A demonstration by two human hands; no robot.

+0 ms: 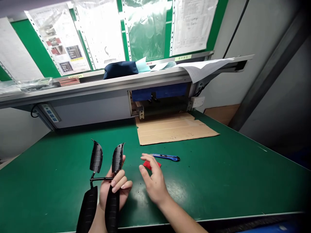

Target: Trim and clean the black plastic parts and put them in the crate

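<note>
Above the green surface (206,181), your left fingers (119,177) hold the black part (96,158), its four panels all still joined; your empty right fingers (145,176) spread near a red piece (146,164) and unused knife (167,157).

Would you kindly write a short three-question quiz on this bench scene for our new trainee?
1. Which hand holds the black part?
2. True or false: the blue cutter lies on the cardboard sheet.
3. Fill in the colour: a small ____ piece shows partly behind the fingers of the right hand.

Key:
1. The left hand.
2. False; it lies on the green tabletop, nearer the person than the cardboard sheet.
3. Red.
</note>
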